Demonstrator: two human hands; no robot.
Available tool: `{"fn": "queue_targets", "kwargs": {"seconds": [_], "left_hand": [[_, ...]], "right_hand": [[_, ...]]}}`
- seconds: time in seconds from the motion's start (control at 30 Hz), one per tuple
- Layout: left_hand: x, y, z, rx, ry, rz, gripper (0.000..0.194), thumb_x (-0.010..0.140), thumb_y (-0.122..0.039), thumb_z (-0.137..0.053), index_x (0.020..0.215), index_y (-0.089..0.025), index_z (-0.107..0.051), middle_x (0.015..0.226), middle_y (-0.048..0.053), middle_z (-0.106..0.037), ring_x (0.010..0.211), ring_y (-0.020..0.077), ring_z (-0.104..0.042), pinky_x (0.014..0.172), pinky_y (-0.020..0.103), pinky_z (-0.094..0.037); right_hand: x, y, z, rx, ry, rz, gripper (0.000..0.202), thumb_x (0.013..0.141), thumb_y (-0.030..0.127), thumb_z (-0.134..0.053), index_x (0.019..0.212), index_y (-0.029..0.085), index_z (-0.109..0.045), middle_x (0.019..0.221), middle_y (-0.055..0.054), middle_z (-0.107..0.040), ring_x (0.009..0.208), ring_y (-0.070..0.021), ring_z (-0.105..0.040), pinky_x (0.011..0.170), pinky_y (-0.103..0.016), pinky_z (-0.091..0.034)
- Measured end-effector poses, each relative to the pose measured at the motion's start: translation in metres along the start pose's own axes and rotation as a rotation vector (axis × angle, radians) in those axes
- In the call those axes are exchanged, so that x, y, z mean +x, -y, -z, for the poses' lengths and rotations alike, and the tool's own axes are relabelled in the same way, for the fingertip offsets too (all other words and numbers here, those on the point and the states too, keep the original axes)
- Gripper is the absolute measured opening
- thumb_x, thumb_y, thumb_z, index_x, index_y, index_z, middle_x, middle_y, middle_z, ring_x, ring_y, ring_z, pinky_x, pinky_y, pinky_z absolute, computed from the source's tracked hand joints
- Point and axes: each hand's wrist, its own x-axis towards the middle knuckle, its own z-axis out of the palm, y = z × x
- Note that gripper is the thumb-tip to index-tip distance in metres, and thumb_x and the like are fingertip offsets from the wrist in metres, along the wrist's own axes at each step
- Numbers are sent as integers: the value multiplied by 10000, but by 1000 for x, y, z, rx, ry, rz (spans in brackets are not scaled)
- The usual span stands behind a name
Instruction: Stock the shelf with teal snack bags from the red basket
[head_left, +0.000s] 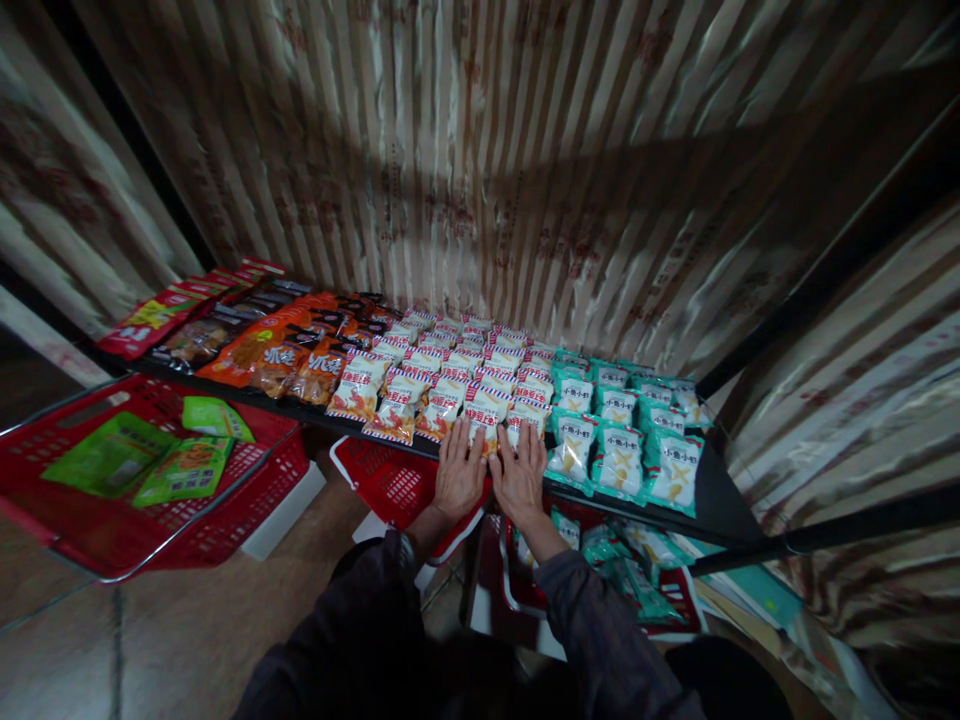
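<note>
Both hands rest side by side at the front edge of a black shelf (731, 500). My left hand (460, 472) lies with fingers stretched over the front of a white and orange snack packet (486, 400). Beside it, my right hand (520, 475) touches the neighbouring packet (529, 412) of the same kind, fingers spread. Neither hand grips anything. Several rows of these white packets with striped edges fill the shelf's middle. Just right of them stand rows of teal and white snack packets (619, 455).
Orange snack bags (266, 345) and red bags (161, 318) occupy the shelf's left end. Below are a red basket (270, 510) with green packets (187, 468), a second red basket (375, 475), and a third basket (671, 632) with teal packets. Corrugated sheeting (465, 130) backs the shelf.
</note>
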Motion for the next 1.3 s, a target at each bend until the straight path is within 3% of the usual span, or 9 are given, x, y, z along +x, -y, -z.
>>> {"fn": "queue_targets", "kwargs": {"seconds": [0.23,0.47,1.1,1.3], "left_hand": [[1,-2,2,16,-11,-1,624,957,-199,-413,1542,-146,-201,1635,157,-83,1515,290,-81,1182,534,-247],[3,-4,0,29,5,3,634,947,-193,-423,1542,-168,-207,1634,153,-92,1513,293,-91,1168,528,-280],[2,-3,-4,33,-1,22,622,935,-178,-436,1529,-177,-252,1642,138,-8,1515,302,-64,1167,541,-279],[2,-3,-3,17,1,31,658,938,-179,-433,1550,-197,-193,1638,139,-3,1513,310,-67,1172,556,-261]], "right_hand": [[-3,-7,-3,25,-3,10,492,985,316,-398,1474,264,-413,1631,-104,-187,1505,-306,-88,1151,-543,-227],[-6,-11,-4,61,-2,18,487,982,291,-409,1466,242,-423,1649,-108,-113,1507,-309,-80,1140,-537,-273],[-5,-14,-5,71,-2,26,449,985,265,-389,1418,191,-481,1641,-120,-142,1507,-294,-85,1142,-522,-293],[-8,-12,-2,56,-14,37,475,980,251,-399,1452,218,-439,1656,-110,-26,1512,-322,-27,1143,-547,-281]]}}
